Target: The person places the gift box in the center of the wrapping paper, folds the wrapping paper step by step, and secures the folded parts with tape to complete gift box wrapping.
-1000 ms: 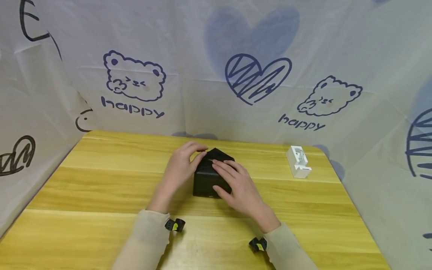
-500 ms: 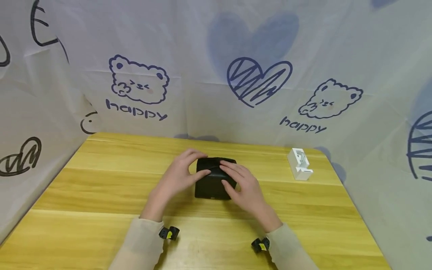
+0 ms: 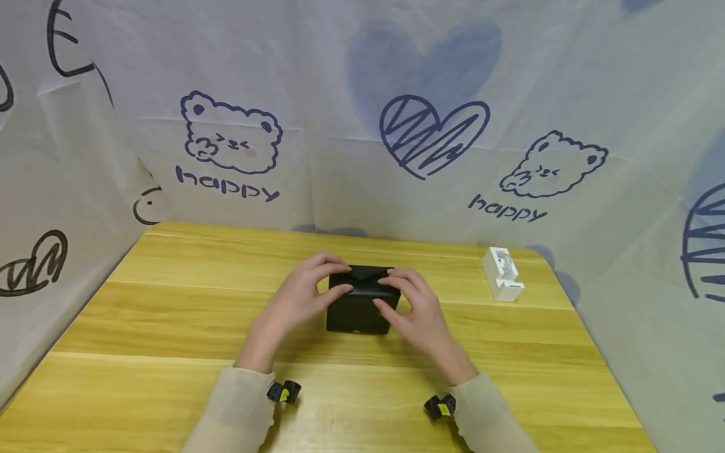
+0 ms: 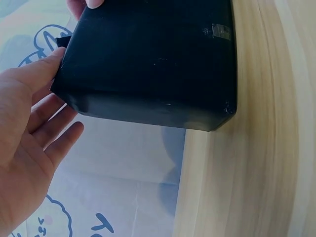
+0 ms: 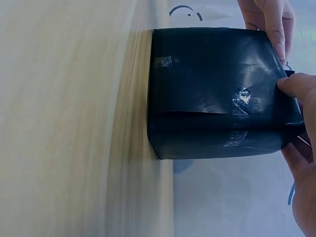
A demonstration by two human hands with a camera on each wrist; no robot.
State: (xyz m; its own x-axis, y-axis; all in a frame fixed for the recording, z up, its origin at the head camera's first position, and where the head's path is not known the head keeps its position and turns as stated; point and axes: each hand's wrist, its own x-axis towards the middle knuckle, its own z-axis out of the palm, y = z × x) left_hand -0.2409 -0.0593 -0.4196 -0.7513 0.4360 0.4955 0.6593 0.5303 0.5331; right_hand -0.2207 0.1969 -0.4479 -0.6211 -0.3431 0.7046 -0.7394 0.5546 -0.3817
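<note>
A black paper-wrapped box (image 3: 357, 314) stands on the table between both hands, its top flaps (image 3: 367, 272) folded inward in a V. My left hand (image 3: 297, 299) grips its upper left edge, thumb on the front and fingers toward the back. At the upper right edge, my right hand (image 3: 419, 311) pinches the paper with thumb and fingers. In the left wrist view the box (image 4: 143, 64) shows a plain side and a small piece of tape (image 4: 221, 31). Shiny clear tape (image 5: 242, 101) marks the box side in the right wrist view.
A white block-like thing (image 3: 502, 275) with a cutout stands at the table's back right. Cloth (image 3: 340, 163) printed with bears and hearts hangs behind the wooden table (image 3: 181, 314). Small black wrist devices (image 3: 284, 391) sit at the sleeve cuffs.
The black flap that stood in a peak on top is now folded down. My right hand has shifted from the top's middle to the upper right edge; the left thumb now lies on the front edge.
</note>
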